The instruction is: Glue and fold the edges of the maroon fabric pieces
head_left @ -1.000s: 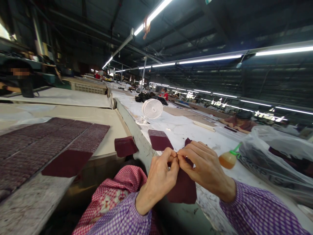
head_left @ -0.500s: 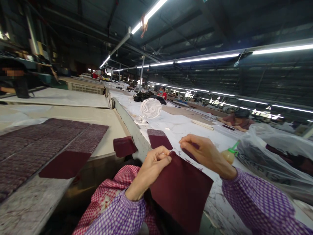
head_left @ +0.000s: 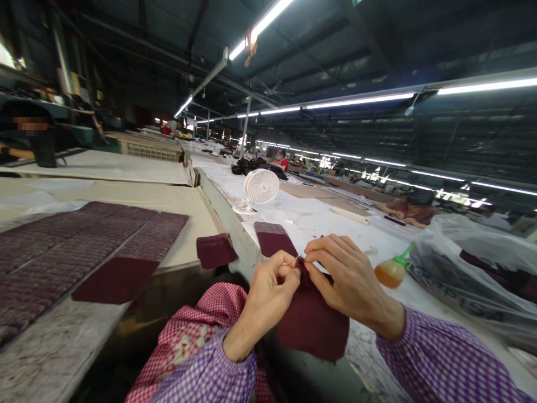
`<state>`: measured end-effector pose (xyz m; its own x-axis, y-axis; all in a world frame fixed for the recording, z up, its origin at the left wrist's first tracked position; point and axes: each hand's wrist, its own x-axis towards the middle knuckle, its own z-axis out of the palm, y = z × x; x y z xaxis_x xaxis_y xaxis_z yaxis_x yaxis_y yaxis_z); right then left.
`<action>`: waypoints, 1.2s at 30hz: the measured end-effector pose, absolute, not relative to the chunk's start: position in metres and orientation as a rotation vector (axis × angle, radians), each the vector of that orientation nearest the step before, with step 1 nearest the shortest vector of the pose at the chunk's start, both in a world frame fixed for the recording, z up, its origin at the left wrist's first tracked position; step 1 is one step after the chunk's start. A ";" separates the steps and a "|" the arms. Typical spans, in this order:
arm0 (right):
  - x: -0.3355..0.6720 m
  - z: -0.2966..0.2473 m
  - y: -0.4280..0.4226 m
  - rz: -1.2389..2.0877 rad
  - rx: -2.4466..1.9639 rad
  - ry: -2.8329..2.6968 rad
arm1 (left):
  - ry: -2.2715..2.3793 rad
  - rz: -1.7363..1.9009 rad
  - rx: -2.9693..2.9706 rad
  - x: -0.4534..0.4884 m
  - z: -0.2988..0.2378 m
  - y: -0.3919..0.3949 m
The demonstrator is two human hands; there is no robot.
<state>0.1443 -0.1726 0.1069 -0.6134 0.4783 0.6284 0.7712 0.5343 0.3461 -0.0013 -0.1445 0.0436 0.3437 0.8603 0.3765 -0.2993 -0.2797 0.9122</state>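
Left hand [head_left: 268, 296] pinches the maroon cloth [head_left: 316, 330]; whether the adjacent right hand [head_left: 350, 282] grips it is unclear.

Purple gingham sleeves [head_left: 447, 352], red-checked garment [head_left: 199, 316]

The right hand [head_left: 352, 282], apart half a second ago, is back beside the left hand [head_left: 271, 299] at the maroon cloth [head_left: 314, 327].

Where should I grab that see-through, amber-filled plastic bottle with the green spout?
Probably around the rounded body of the amber-filled plastic bottle, coming from the picture's left: it bulges wider than the narrow green spout, while the crinkly clear plastic bag crowds its right side. The right hand is nearest.
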 end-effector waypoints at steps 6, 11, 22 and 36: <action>0.160 0.114 -0.159 -0.803 -0.862 -2.535 | 0.475 1.061 1.577 -0.015 0.042 -0.136; 0.166 0.118 -0.157 -0.479 -1.019 -2.473 | 0.403 1.011 1.476 -0.035 0.044 -0.126; 0.152 0.118 -0.166 0.079 -1.131 -2.413 | 0.563 1.015 1.678 -0.006 0.040 -0.135; 0.142 0.107 -0.169 -0.697 -0.988 -2.263 | 0.653 1.364 1.548 -0.013 0.045 -0.136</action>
<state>0.1424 -0.1693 0.1069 -0.5662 0.4766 0.6725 0.7724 0.5916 0.2311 -0.0125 -0.1364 0.0446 0.2383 0.8591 0.4529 -0.1860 -0.4173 0.8895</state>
